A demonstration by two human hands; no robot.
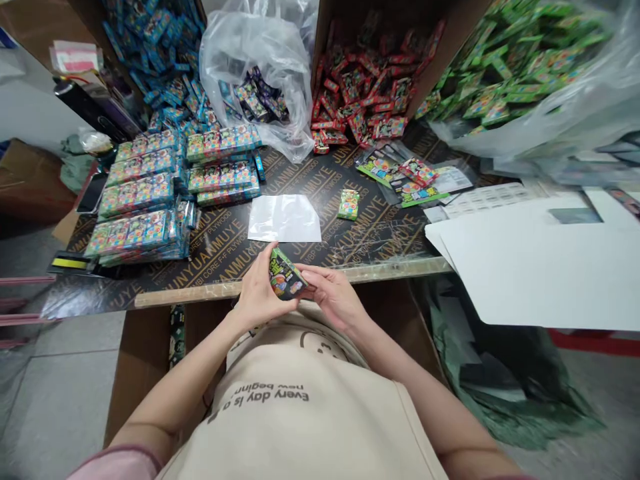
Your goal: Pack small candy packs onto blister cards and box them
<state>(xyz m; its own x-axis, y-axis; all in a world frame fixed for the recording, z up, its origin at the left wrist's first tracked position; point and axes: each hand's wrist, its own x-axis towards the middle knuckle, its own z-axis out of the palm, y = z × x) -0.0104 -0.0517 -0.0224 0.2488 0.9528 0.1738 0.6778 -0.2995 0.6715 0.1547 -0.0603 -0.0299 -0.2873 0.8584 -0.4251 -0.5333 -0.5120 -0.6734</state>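
Note:
Between my two hands, at the front edge of the table, is a small black and green printed box [286, 275]. My left hand [261, 287] grips its left side, thumb below and fingers above. The fingers of my right hand [331, 291] close on its right end. Just beyond my hands a clear plastic bag [285, 219] lies flat on the dark tabletop. To the right of the bag stands one small green box [349, 204], apart from my hands.
Wrapped packs [137, 193] are stacked at the left. Behind lie heaps of blue boxes [170, 60], red boxes [370, 87] and green boxes [520, 67], with a clear bag of dark boxes [260, 93]. White sheets [545, 260] overhang the right edge; printed packaging [400, 173] lies nearby.

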